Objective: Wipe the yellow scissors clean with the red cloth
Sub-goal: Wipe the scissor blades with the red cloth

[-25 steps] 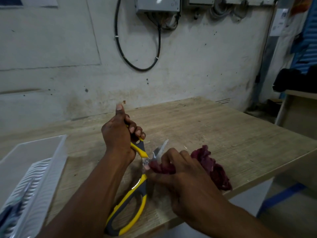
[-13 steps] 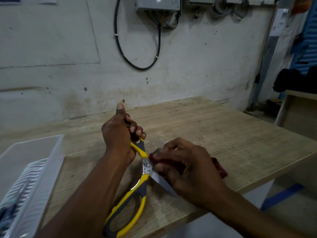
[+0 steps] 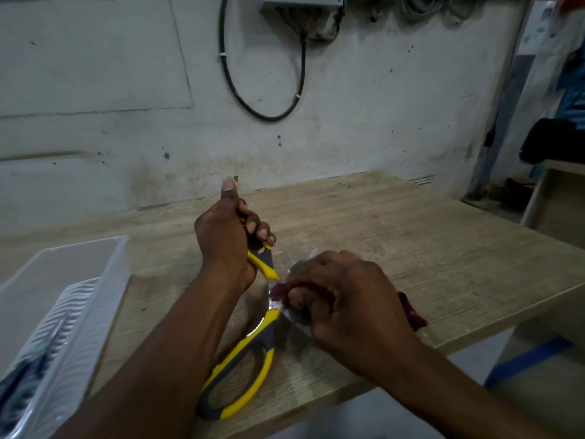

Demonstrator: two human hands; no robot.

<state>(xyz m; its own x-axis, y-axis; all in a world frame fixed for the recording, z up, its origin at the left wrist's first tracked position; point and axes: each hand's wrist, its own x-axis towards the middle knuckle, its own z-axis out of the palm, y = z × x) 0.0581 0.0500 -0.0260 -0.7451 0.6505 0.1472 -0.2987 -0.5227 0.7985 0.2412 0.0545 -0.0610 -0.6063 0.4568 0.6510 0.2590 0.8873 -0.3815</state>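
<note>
Yellow-and-grey scissors (image 3: 250, 359) lie spread wide open on the wooden worktop (image 3: 395, 236), close to its near edge. One handle loop rests flat on the wood at the near side. The other handle rises toward the far side, where the left hand (image 3: 226, 239) grips it, fingers curled round it and thumb pointing straight up. The pivot sits between the two hands.

Just right of the pivot, the right hand (image 3: 345, 299) is bunched over the red cloth (image 3: 411, 312), fingers curled and pinching the cloth against the blades. A little cloth shows at the fingertips next to the pivot, and a tail of it sticks out from under the hand on the right, lying on the worktop. One blade runs from the pivot toward the near right and vanishes under the hand; the tip of the other blade peeks out past the knuckles on the far side, blurred.

At the left, a clear plastic tray (image 3: 79, 280) stands partly on the worktop, with a ribbed insert inside; what lies in it is too dim to tell. Behind the worktop is a stained pale wall (image 3: 95, 137), with a black cable (image 3: 262, 112) looping down from a grey box (image 3: 300, 0) at the top. At the far right, something dark (image 3: 550, 144) sits on another surface.
</note>
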